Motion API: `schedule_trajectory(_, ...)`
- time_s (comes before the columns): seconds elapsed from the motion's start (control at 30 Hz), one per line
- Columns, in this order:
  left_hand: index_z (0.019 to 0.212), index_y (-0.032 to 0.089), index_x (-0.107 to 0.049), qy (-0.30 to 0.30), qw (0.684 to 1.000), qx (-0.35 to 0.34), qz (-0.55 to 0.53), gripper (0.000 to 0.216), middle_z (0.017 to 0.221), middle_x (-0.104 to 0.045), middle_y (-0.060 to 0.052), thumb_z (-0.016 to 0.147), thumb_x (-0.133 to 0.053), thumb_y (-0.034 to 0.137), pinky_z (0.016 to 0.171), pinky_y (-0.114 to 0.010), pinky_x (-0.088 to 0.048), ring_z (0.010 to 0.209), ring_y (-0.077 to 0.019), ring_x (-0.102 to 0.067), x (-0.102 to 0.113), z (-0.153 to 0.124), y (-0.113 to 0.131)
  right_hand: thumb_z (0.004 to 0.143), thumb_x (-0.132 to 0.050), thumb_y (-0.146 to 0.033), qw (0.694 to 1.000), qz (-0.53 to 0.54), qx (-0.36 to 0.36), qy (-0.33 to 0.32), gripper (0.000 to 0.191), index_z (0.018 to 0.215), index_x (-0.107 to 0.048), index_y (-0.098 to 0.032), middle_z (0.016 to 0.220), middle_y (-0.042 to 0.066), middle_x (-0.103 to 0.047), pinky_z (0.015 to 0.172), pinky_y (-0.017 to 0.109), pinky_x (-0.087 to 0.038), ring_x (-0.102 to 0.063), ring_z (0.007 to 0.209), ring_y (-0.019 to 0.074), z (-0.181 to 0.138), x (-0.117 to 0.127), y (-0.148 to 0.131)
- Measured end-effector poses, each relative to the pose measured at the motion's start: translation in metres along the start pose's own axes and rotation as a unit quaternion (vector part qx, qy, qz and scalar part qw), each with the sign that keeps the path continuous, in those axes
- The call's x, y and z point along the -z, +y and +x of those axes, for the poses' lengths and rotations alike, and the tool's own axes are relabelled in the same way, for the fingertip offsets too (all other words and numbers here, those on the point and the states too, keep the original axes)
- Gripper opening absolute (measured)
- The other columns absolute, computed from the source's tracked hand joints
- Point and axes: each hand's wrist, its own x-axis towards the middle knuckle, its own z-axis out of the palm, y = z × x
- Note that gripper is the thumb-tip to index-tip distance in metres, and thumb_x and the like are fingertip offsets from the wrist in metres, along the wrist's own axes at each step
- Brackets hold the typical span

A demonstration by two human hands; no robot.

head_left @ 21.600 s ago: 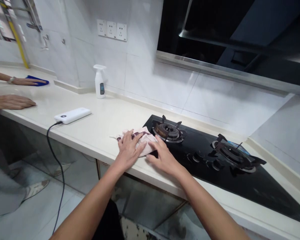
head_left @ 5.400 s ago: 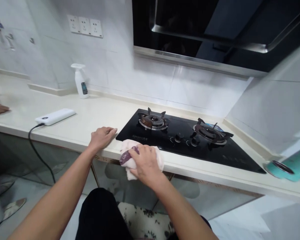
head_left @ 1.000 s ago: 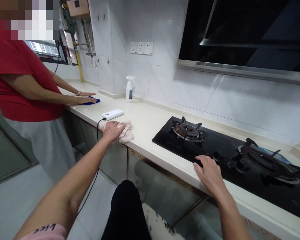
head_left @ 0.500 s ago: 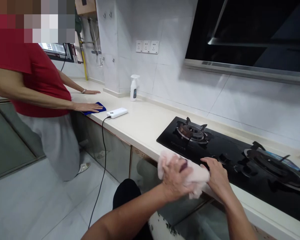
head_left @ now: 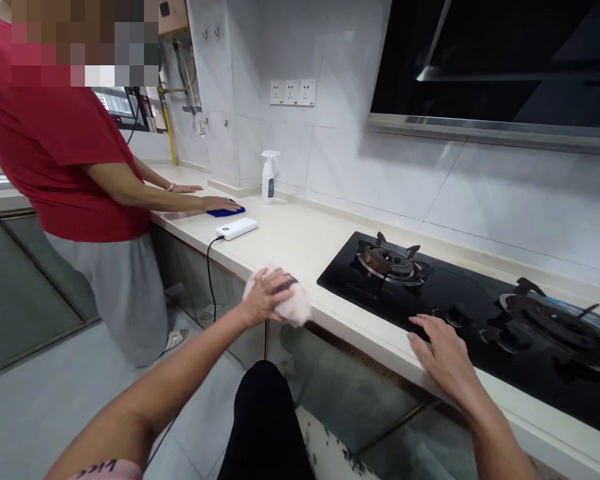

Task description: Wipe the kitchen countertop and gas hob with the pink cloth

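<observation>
My left hand (head_left: 263, 297) is closed over a pale pink cloth (head_left: 291, 305) and presses it on the front edge of the cream countertop (head_left: 290, 243), just left of the black gas hob (head_left: 460, 320). My right hand (head_left: 443, 353) lies flat with its fingers spread on the counter edge and the hob's front, close to the knobs (head_left: 457, 313).
A person in a red shirt (head_left: 55, 140) stands at the left and holds a blue cloth (head_left: 226, 211) on the counter. A white power bank (head_left: 237, 229) with a black cable (head_left: 209, 280) lies near the edge. A white spray bottle (head_left: 267, 177) stands by the wall.
My left hand has slid the pink cloth left along the counter edge, away from my right hand. The other person's blue cloth has moved right, toward the power bank.
</observation>
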Motion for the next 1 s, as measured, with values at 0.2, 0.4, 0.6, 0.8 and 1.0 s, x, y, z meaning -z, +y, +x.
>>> schedule_trajectory(0.2,0.123,0.027,-0.067,-0.067,0.982,0.165,0.065,0.069,0.154,-0.054,-0.016,0.063,-0.082,0.055,0.128,-0.058,-0.014,0.151,-0.0386,-0.038,0.065,-0.02,-0.096,0.1,-0.042,-0.049,1.0,-0.008,0.0,0.009,0.044,0.128,-0.066,-0.025,0.139,0.012,-0.064,0.107,0.053,-0.043,-0.057,0.129,0.0327,0.001,-0.003,-0.002)
schedule_trajectory(0.4,0.122,0.025,-0.066,-0.035,0.99,0.122,0.059,0.069,0.146,-0.058,-0.017,0.063,-0.081,0.056,0.124,-0.058,-0.023,0.147,-0.0431,-0.038,0.065,-0.013,-0.089,0.101,-0.042,-0.05,1.0,-0.024,-0.001,0.011,0.042,0.124,-0.065,-0.023,0.133,0.012,-0.065,0.103,0.051,-0.043,-0.058,0.124,0.0326,0.002,-0.002,-0.01)
schedule_trajectory(0.6,0.128,0.025,-0.068,-0.037,0.998,-0.006,0.044,0.072,0.14,-0.062,-0.017,0.069,-0.078,0.065,0.113,-0.06,-0.032,0.136,-0.044,-0.046,0.04,0.014,0.01,0.103,-0.04,-0.051,0.999,-0.025,-0.009,0.018,0.042,0.124,-0.064,-0.023,0.129,0.012,-0.066,0.101,0.049,-0.042,-0.058,0.12,0.031,0.004,-0.002,-0.018)
schedule_trajectory(0.8,0.129,0.023,-0.067,-0.01,0.996,-0.092,-0.006,0.07,0.131,-0.067,-0.015,0.074,-0.076,0.066,0.101,-0.055,-0.041,0.118,-0.0378,-0.055,0.031,0.048,0.123,0.104,-0.04,-0.054,1.0,-0.02,-0.008,0.023,0.045,0.124,-0.065,-0.023,0.131,0.013,-0.065,0.102,0.05,-0.043,-0.058,0.121,0.0314,0.005,-0.002,-0.019)
schedule_trajectory(1.0,0.125,0.022,-0.067,-0.055,0.983,-0.169,-0.045,0.071,0.122,-0.068,-0.013,0.075,-0.075,0.072,0.097,-0.053,-0.043,0.109,-0.0343,-0.056,0.02,0.085,0.219,0.108,-0.029,-0.052,1.0,0.003,-0.013,0.021,0.049,0.123,-0.069,-0.029,0.132,0.01,-0.066,0.105,0.052,-0.046,-0.059,0.123,0.0295,0.001,0.001,-0.019)
